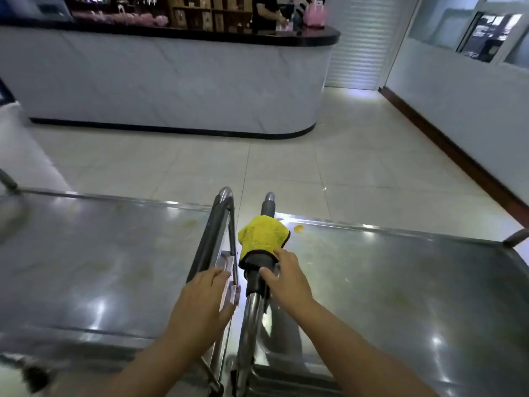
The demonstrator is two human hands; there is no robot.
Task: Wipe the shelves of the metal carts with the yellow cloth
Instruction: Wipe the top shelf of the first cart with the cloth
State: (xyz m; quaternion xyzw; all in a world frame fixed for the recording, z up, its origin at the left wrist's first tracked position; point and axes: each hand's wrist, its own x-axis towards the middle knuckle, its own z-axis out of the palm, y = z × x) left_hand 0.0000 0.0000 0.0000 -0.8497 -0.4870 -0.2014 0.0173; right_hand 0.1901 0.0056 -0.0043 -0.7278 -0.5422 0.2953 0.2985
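Two metal carts stand side by side, their handles meeting in the middle. The left cart (94,270) shows a shiny top shelf, and the right cart (400,282) has an orange stain near its far edge. A yellow cloth (262,234) hangs draped over the right cart's handle (254,308). My right hand (286,277) reaches to the cloth's lower edge, fingers spread and touching it and the dark grip. Fingers apart, my left hand (204,302) rests on the left cart's handle (213,239) without closing around it.
A long curved white counter (171,78) with a black top stands across the tiled floor (329,173); a person stands behind it. A white wall (463,110) with a dark baseboard runs along the right. A white object sits at the far left.
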